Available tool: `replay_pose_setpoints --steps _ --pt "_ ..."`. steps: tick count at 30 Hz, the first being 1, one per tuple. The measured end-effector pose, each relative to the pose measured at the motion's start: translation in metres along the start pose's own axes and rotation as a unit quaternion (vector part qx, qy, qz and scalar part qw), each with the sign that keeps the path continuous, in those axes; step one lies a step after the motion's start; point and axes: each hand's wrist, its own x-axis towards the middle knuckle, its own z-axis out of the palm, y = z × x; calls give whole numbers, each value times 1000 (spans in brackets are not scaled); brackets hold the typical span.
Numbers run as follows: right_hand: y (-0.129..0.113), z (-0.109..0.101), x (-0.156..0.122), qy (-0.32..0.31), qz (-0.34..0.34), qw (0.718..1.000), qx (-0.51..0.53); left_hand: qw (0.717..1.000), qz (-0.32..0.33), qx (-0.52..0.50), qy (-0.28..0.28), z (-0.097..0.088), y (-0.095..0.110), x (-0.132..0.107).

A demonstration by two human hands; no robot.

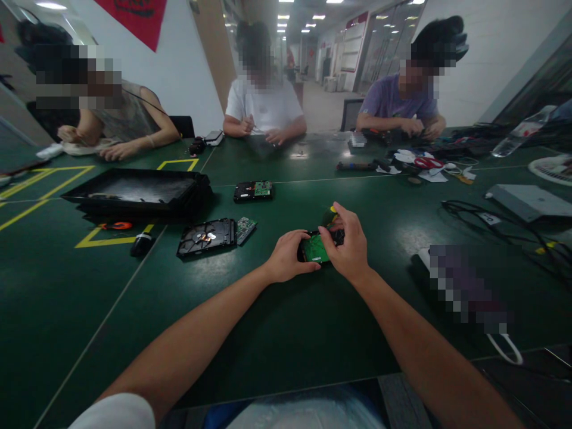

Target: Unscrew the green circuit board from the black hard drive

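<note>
A hard drive [315, 249] with its green circuit board facing up is on the table in front of me. My left hand [288, 256] grips its left side, thumb along the near edge and fingers at the far edge. Over the drive's right part, my right hand [351, 247] is closed around a small screwdriver [333, 211], whose yellow end shows above the fingers; its tip is hidden. To the left lies another hard drive [208, 237], with a loose circuit board [246, 230] at its right end. Farther back is a third drive [253, 190].
A black tray [138, 190] stands at left, near an orange-handled tool [117, 226] and a black object [142, 244]. At right are a power bank-like pixelated item [465, 286], cables [473, 211] and a grey box [531, 202]. Three people sit across the table.
</note>
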Motion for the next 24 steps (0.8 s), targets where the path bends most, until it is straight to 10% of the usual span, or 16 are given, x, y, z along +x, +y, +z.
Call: replay_pose_setpoints --steps 24 --pt "-1 3 -2 -5 24 999 43 1000 1 -2 4 1 -1 0"
